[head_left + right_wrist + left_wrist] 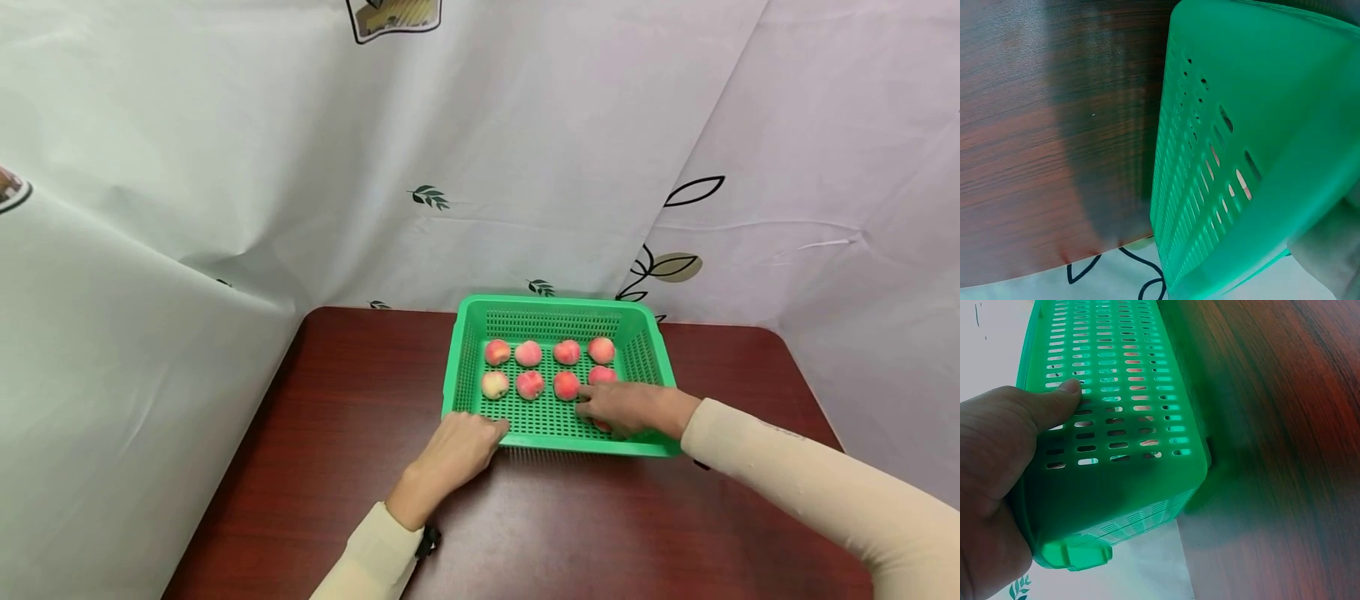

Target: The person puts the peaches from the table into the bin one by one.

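Note:
A green plastic basket (pixel 570 446) with slotted walls stands on the table. Inside it, red and yellow peaches (pixel 529 385) lie in two rows. My left hand (pixel 461 446) grips the basket's near left corner; in the left wrist view its thumb (pixel 1060 403) presses on the outside of the slotted wall. My right hand (pixel 626 407) reaches over the right side into the basket, fingers bent around a peach (pixel 602 425) at the near right, which they mostly cover. Another peach (pixel 602 375) lies just behind that hand. In the right wrist view the basket wall (pixel 1260 125) hides the fingers.
The dark red-brown wooden table (pixel 360 400) extends to the left, right and front of the basket. A pale cloth (pixel 525 150) with leaf prints hangs behind the table and along its sides. The basket's far rim (pixel 555 300) is close to the table's back edge.

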A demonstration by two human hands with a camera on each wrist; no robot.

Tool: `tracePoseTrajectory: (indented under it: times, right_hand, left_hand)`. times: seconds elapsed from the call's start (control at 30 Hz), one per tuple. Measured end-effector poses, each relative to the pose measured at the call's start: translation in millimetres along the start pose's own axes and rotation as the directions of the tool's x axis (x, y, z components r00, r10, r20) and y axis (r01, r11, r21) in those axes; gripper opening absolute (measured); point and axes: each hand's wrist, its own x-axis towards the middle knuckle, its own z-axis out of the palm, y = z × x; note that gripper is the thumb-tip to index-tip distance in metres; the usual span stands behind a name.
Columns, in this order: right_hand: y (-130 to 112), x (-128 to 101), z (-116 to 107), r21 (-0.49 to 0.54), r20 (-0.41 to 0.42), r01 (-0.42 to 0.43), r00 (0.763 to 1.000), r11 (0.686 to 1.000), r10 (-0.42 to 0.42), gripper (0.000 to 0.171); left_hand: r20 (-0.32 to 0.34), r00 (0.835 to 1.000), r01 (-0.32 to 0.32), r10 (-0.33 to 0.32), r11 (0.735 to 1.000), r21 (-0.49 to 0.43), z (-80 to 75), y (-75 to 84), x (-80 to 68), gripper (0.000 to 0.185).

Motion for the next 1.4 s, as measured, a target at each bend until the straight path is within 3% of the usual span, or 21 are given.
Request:
tracePoseTrajectory:
  times: [0.37, 0.7, 0.93, 1.1, 1.23, 1.33, 1.4]
  right_hand:
    - [0, -4, -5, 0.05, -0.039, -0.02, 0.999, 0.999, 0.022, 0.034]
    - [2, -5, -5, 0.019, -0.082, 0.012, 0.997, 1.0, -0.011, 0.034]
    - [2, -10, -11, 0.094, -0.124, -0.019, 0.992, 0.995, 0.03, 0.036]
    - [4, -22, -22, 0.104, -0.224, -0.014, 0.974, 0.994, 0.037, 0.047]
    - [5, -36, -31, 0.183, -0.29, -0.024, 0.954, 0.983, 0.077, 0.04]
    - [6, -48, -36, 0.205, -0.36, -0.043, 0.926, 0.978, 0.116, 0.035]
    - [6, -55, -38, 0.209, -0.42, -0.067, 0.895, 0.976, 0.152, 0.036]
  left_hand:
    - [-0.003, 1.0, -0.001, 0.001, 1.0, 0.001, -1.0, -1.4, 0.7, 0.039]
    - [-0.001, 1.0, 0.0, 0.0, 1.0, 0.01, -1.0, -1.9, 0.9, 0.039]
    - [0.011, 1.0, 0.004, -0.004, 1.0, 0.006, -1.9, -1.4, 0.6, 0.039]
    - [-0.001, 1.0, 0.006, -0.006, 1.0, -0.01, -2.8, -0.3, 0.6, 0.039]
    - [-0.003, 1.0, 0.008, -0.008, 1.0, -0.013, -2.1, 0.1, -0.4, 0.039]
    - [0.001, 1.0, 0.011, -0.011, 1.0, -0.012, -2.5, 0.9, -1.2, 0.036]
    - [0.01, 1.0, 0.016, -0.016, 1.0, -0.019, -4.4, 1.6, -1.4, 0.028]
